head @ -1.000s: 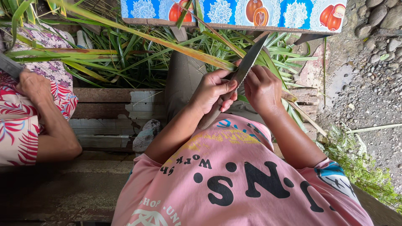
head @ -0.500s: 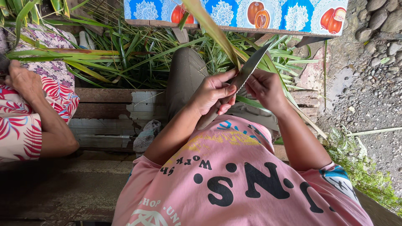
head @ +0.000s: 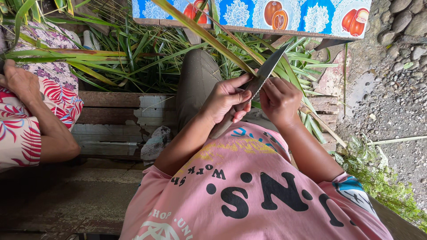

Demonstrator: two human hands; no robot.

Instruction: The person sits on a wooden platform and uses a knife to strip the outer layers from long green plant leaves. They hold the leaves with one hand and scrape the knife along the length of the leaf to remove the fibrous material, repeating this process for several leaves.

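Hands of the person wearing the pink printed shirt [head: 249, 195] meet above the lap, just in front of the chest. Left hand [head: 227, 100] is wrapped around the pale wooden handle of a long steel-bladed knife [head: 262, 78]; its fingers [head: 238, 84] are fully curled on the handle, with the forefinger stretched along the back of the blade. Blade points up and away toward the far right, its tip close to the underside of the blue patterned cloth-covered worktop [head: 311, 18]. Right hand [head: 280, 100] is closed, fingers bent inward, pinching a long narrow green-yellow leaf strip [head: 204, 35] against the blade; the exact contact point is hidden by the knuckles. Strip runs from the hands diagonally up to the far left, crossing the near edge of the worktop. Heap of similar long green leaves [head: 147, 58] lies beyond the knees, under the worktop's near edge. Weathered wooden plank bench [head: 120, 120] with peeling white paint carries the person. At the bench's left end another person in a red floral garment [head: 18, 129] sits, one hand [head: 20, 82] resting on more leaves. Gravel ground [head: 391, 89] lies off the right end.
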